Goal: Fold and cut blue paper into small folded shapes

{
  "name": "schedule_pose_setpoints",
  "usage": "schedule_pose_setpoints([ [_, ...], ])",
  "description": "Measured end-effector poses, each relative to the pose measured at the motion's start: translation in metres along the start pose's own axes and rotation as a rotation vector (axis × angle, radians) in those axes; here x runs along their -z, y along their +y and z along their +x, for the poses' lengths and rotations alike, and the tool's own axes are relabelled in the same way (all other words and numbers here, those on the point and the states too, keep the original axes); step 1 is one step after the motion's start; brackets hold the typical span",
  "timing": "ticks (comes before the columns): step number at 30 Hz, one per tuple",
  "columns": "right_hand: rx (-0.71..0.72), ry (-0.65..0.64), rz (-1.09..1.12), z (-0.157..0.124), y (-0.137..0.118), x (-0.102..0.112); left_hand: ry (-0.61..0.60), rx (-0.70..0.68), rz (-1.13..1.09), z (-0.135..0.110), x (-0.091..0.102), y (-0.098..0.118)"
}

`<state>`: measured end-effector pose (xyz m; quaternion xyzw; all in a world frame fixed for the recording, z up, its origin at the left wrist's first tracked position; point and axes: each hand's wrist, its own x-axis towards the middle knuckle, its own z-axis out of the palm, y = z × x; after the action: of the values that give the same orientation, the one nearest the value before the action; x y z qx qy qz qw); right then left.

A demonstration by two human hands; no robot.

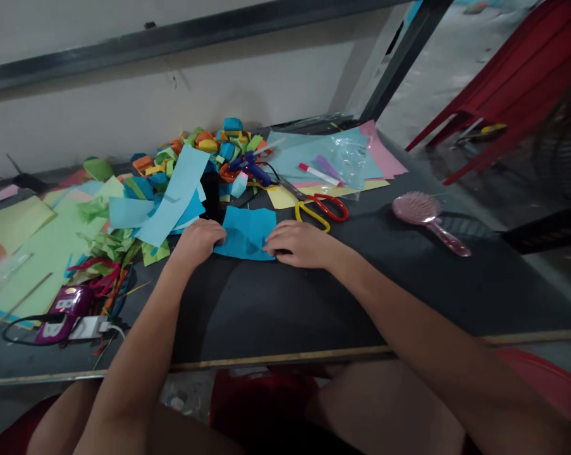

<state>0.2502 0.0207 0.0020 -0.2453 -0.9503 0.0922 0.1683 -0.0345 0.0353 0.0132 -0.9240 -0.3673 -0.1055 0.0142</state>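
A creased sheet of bright blue paper [247, 232] lies on the dark tabletop between my hands. My left hand [200, 241] has its fingers closed at the sheet's left edge. At the right edge, the bent fingers of my right hand [298, 244] grip the paper, with the thumb low near the bottom corner. Just beyond my right hand rest scissors [322, 210] with one yellow and one red handle loop. A light blue paper strip [177, 196] slants over other blue pieces close to my left hand.
Behind the sheet are a heap of small folded colored paper pieces [204, 144] and a blue glue gun [251, 169]. A marker [319, 174] lies on colored sheets. At right is a pink hairbrush [427, 218]; at left, a purple power strip [66, 311] with cords.
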Motion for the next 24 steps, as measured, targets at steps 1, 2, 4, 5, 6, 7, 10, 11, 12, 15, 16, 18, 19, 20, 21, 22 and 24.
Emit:
schedule_pose_setpoints([
  [1,-0.01,-0.021,0.02,0.0,0.0,-0.001,-0.003,0.007,0.012,0.001,0.0,0.002],
  [2,-0.014,-0.033,0.039,0.001,-0.001,-0.001,-0.005,0.008,0.024,0.002,0.001,0.005],
  [4,-0.008,-0.04,0.068,0.001,-0.002,-0.002,-0.008,0.011,0.03,0.003,0.001,0.01],
  [5,-0.003,-0.039,0.075,0.001,-0.002,-0.003,-0.01,0.015,0.029,0.004,0.001,0.013],
  [6,0.001,-0.038,0.079,0.001,-0.004,-0.003,-0.009,0.021,0.031,0.004,0.001,0.015],
  [7,-0.002,-0.039,0.085,0.001,-0.005,-0.004,-0.003,0.029,0.036,0.005,0.001,0.017],
  [10,-0.044,-0.077,0.147,0.002,-0.009,-0.005,0.034,0.029,0.058,0.005,-0.002,0.023],
  [11,-0.061,-0.099,0.18,0.003,-0.01,-0.005,0.048,0.018,0.064,0.006,-0.003,0.024],
  [12,-0.077,-0.115,0.212,0.003,-0.01,-0.006,0.06,0.004,0.068,0.006,-0.005,0.025],
  [15,-0.102,-0.124,0.278,0.003,-0.008,-0.007,0.078,-0.027,0.077,0.006,-0.01,0.029],
  [16,-0.101,-0.118,0.292,0.003,-0.006,-0.007,0.074,-0.037,0.076,0.006,-0.012,0.029],
  [18,-0.09,-0.092,0.334,0.002,-0.003,-0.008,0.045,-0.07,0.057,0.006,-0.014,0.031],
  [19,-0.089,-0.067,0.365,0.001,-0.001,-0.009,0.022,-0.086,0.041,0.006,-0.014,0.031],
  [20,-0.098,-0.033,0.399,0.001,0.001,-0.01,0.001,-0.093,0.023,0.007,-0.015,0.032],
  [21,-0.12,0.005,0.429,0.0,0.003,-0.011,-0.016,-0.092,0.005,0.007,-0.015,0.032],
  [22,-0.155,0.046,0.452,0.001,0.004,-0.013,-0.03,-0.085,-0.012,0.008,-0.015,0.033],
  [24,-0.262,0.115,0.467,0.002,0.004,-0.016,-0.039,-0.053,-0.038,0.009,-0.014,0.036],
])
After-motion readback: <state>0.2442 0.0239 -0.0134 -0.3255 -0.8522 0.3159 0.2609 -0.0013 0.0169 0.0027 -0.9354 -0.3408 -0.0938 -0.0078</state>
